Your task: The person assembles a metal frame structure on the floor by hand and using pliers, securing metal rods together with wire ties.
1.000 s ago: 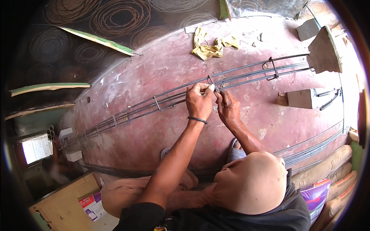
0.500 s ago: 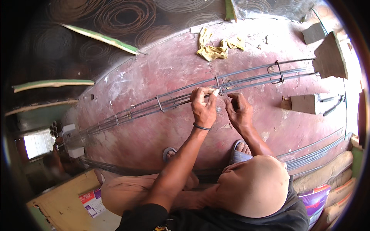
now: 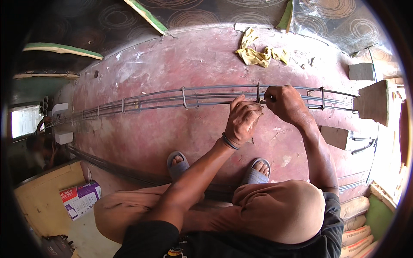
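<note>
A long cage of steel reinforcing bars (image 3: 221,88) runs from left to right in front of me. Square steel stirrups go around the bars, one of them (image 3: 258,91) right between my hands. My left hand (image 3: 244,120) has its fingers bent together at the lower bar, just left of that stirrup. What they grip, if anything, is hidden. My right hand (image 3: 289,103) is curled into a fist over the bars, just right of the same stirrup. Its palm side is hidden, and I cannot make out what it holds. Another stirrup (image 3: 323,98) is farther right.
A concrete block (image 3: 373,103) stands at the cage's right end, with another block (image 3: 337,136) nearer. A yellow cloth (image 3: 254,56) lies beyond the bars. Paper sacks (image 3: 356,235) are stacked at lower right. A printed box (image 3: 81,198) sits on a board at lower left.
My right hand has moved up over the bars and closed into a fist. My left hand's fingers have folded down beside the stirrup. The whole view has turned a little.
</note>
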A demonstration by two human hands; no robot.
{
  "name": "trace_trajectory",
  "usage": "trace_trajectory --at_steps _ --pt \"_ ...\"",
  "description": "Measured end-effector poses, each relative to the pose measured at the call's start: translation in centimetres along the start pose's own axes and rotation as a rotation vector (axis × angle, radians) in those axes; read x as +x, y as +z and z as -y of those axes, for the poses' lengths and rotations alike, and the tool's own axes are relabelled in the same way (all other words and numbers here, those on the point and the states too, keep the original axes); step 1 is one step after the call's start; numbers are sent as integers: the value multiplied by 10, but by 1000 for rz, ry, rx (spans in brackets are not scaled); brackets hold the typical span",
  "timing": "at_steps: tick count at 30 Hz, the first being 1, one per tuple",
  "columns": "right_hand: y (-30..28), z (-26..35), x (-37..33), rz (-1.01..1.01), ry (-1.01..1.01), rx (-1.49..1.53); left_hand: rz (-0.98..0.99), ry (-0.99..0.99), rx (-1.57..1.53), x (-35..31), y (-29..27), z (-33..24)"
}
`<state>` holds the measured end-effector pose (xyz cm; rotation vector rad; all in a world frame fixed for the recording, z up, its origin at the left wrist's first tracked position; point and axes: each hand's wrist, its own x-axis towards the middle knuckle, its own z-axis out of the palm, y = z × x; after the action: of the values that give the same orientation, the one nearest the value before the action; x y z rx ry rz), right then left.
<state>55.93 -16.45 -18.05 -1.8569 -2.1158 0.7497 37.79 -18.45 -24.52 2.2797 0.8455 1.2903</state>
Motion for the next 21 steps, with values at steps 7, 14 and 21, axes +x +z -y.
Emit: trace_trajectory --at_steps 7,14,21 --pt "7 -8 7 9 -46 34 -6 -12 -36 4 0 -2" --pt "18 -2 -4 -130 -63 29 -92 -359 -242 17 0 -9" --pt "24 -8 -16 -182 -168 143 -102 -762 -530 30 0 2"
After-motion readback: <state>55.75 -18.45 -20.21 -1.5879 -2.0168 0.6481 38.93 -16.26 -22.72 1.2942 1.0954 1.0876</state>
